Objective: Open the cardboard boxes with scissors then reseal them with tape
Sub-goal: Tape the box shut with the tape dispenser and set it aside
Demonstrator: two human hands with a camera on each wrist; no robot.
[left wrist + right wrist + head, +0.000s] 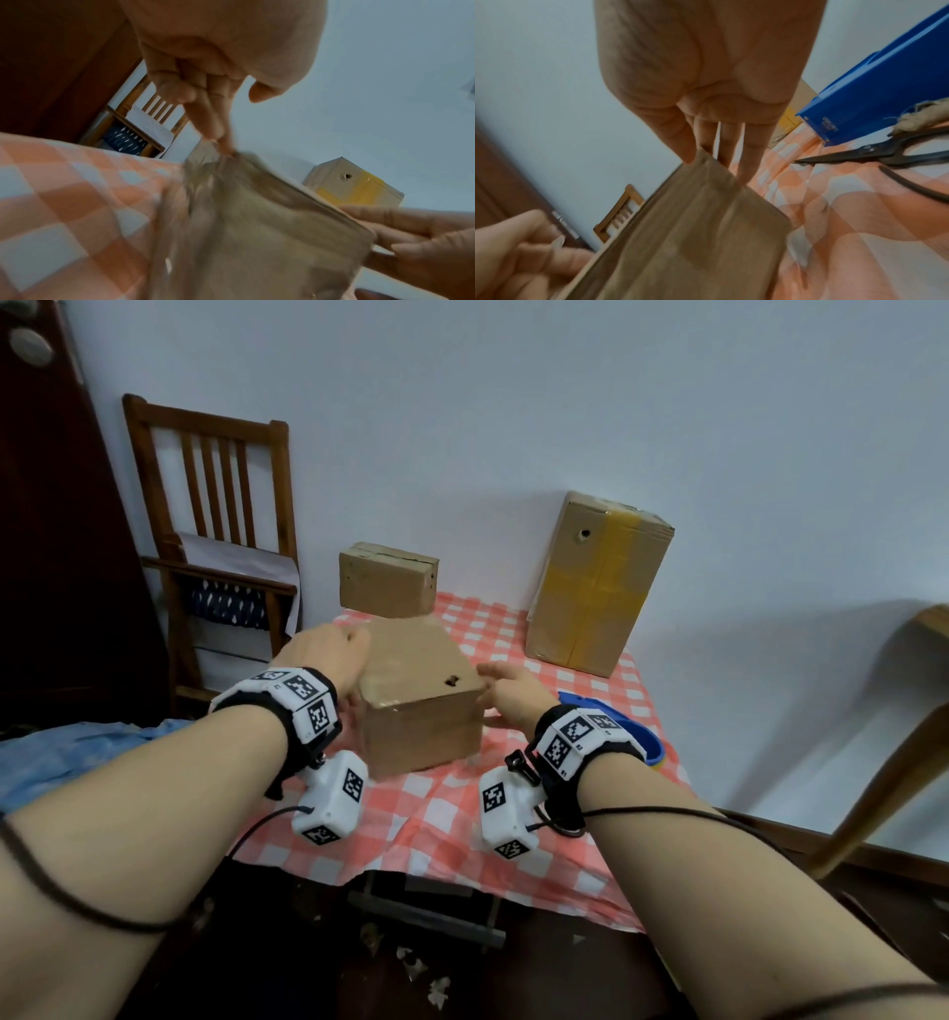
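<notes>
Small cardboard box (418,695) set on checkered tablecloth (447,809) at table centre, flanked by both hands. Left hand (328,654) fingers extended, touching left top edge. Right hand (508,693) fingers straight, laid against right side. Scissors (875,152) and blue tape dispenser (875,97) seen just right of box.

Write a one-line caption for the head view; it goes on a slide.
Both hands, left hand and right hand, hold the near cardboard box on the checked tablecloth.
</notes>
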